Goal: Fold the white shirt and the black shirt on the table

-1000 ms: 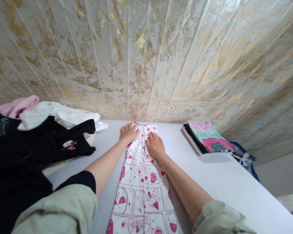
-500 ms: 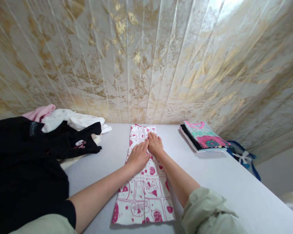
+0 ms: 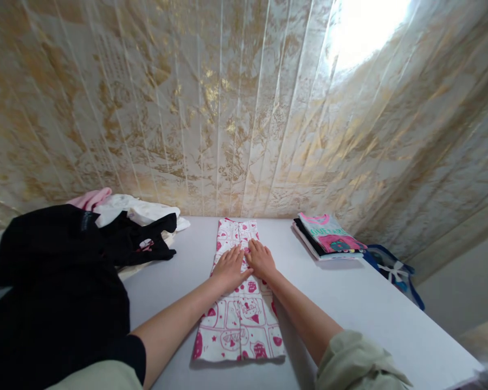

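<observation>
A white garment printed with pink cartoon pictures (image 3: 252,325) lies folded into a long strip, running away from me across the table. My left hand (image 3: 230,268) rests flat on its upper middle, fingers stretched out. Beside it my right hand (image 3: 261,260) presses on the cloth with extended fingers, the two hands almost touching. Neither hand grasps the fabric. The part of the print under my palms is hidden.
To the left, a heap of black clothes (image 3: 65,271) lies with white cloth (image 3: 140,208) and pink cloth (image 3: 91,199) behind. At back right sits a folded shirt stack (image 3: 329,235). A blue-edged bag (image 3: 394,271) is past the white table's (image 3: 374,319) right edge.
Both hands have slid slightly toward me along the garment and stay flat on it. The view has tilted up a little, and the garment's place on the table looks unchanged.
</observation>
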`<state>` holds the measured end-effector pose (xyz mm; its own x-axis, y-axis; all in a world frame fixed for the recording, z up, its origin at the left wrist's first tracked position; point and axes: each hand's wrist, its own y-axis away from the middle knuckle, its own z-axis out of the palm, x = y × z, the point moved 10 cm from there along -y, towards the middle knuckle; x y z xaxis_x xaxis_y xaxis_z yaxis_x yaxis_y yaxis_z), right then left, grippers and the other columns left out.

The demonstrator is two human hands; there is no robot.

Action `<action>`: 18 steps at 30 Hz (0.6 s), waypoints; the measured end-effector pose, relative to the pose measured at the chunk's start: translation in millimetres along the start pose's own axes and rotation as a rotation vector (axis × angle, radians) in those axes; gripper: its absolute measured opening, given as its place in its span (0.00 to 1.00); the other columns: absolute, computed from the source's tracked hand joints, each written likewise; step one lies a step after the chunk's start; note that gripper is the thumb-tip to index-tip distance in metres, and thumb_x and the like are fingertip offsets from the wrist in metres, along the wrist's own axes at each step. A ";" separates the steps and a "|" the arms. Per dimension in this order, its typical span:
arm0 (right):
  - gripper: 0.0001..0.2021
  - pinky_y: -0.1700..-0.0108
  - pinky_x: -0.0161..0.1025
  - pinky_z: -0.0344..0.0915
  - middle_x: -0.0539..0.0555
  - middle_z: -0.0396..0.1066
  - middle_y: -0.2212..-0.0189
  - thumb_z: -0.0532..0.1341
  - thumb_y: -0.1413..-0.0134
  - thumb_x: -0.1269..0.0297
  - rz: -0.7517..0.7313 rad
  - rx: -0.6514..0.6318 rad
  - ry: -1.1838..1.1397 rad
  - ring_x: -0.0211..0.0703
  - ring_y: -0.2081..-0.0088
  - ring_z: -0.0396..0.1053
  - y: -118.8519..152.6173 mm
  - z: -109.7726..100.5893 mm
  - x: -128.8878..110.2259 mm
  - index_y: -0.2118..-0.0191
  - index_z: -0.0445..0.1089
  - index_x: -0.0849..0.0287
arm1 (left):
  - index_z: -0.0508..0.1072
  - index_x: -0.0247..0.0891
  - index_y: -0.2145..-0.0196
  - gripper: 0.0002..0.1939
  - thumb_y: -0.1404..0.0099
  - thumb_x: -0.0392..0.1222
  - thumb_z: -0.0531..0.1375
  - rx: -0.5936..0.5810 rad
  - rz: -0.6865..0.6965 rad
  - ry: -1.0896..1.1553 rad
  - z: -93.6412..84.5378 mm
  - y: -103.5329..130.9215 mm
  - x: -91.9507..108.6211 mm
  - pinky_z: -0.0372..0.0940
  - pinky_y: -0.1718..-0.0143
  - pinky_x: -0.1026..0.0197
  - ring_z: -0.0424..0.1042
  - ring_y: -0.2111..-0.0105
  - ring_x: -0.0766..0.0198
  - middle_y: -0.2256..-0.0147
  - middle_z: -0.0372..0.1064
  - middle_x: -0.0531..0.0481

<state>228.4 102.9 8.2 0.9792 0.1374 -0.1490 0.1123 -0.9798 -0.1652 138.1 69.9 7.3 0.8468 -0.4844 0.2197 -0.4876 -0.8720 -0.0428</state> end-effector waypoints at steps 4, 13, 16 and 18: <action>0.28 0.35 0.50 0.44 0.58 0.46 0.32 0.45 0.33 0.55 -0.040 -0.041 0.023 0.45 0.32 0.44 41.3 -5.0 0.2 0.32 0.49 0.59 | 0.50 0.30 0.34 0.39 0.32 0.62 0.42 -0.013 0.018 0.003 3.4 10.1 0.0 0.39 0.34 0.49 0.37 0.32 0.53 0.32 0.35 0.37; 0.28 0.34 0.49 0.41 0.55 0.44 0.32 0.45 0.34 0.54 -0.075 -0.093 0.013 0.44 0.32 0.41 98.4 -15.0 -5.3 0.32 0.49 0.57 | 0.49 0.38 0.33 0.38 0.33 0.63 0.45 -0.106 0.017 0.048 4.9 65.6 17.2 0.39 0.35 0.44 0.36 0.32 0.49 0.31 0.35 0.38; 0.28 0.33 0.49 0.40 0.54 0.44 0.32 0.44 0.34 0.54 -0.097 -0.110 0.003 0.44 0.32 0.41 113.3 -16.1 -8.9 0.32 0.48 0.57 | 0.48 0.39 0.32 0.38 0.33 0.63 0.46 -0.155 0.036 0.055 3.6 94.0 29.4 0.39 0.34 0.44 0.34 0.32 0.49 0.31 0.33 0.38; 0.28 0.33 0.49 0.39 0.53 0.44 0.32 0.45 0.34 0.54 -0.111 -0.123 -0.004 0.44 0.32 0.42 125.0 -16.7 -11.1 0.32 0.48 0.55 | 0.48 0.41 0.32 0.38 0.33 0.62 0.47 -0.203 0.055 0.060 3.3 114.7 37.9 0.38 0.34 0.44 0.33 0.32 0.48 0.31 0.32 0.38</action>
<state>234.3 -23.6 5.4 0.9591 0.2461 -0.1399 0.2398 -0.9689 -0.0606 114.9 -48.7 7.5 0.8063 -0.5206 0.2807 -0.5709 -0.8091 0.1393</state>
